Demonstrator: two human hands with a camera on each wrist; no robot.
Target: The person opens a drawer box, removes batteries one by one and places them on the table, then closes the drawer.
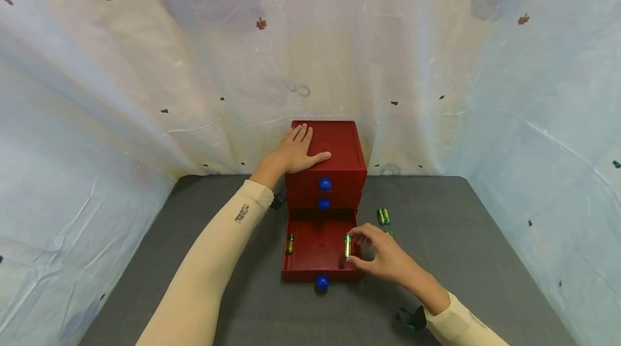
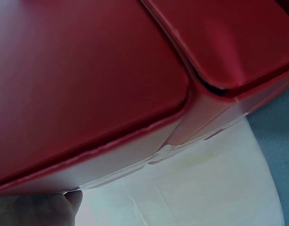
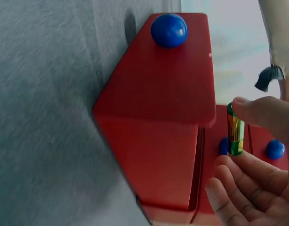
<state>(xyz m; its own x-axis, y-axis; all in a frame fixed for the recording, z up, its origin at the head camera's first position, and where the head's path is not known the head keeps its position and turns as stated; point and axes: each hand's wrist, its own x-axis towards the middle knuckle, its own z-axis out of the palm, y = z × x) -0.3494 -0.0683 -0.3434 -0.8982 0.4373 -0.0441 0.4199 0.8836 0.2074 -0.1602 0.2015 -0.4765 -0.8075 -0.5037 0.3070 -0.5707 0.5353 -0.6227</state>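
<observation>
A red chest of drawers with blue knobs stands against the back sheet. Its bottom drawer is pulled out, and one battery lies along the left wall inside. My left hand rests on the chest top with fingers straight and spread; in the left wrist view only a dark bit of that hand shows. Between thumb and fingertips my right hand pinches a green and gold battery by its ends, over the drawer's right side. The right wrist view shows this battery too.
Two batteries lie side by side on the grey table right of the chest. Nearer, another green battery end shows behind the right hand. A pale patterned sheet hangs around the back and sides.
</observation>
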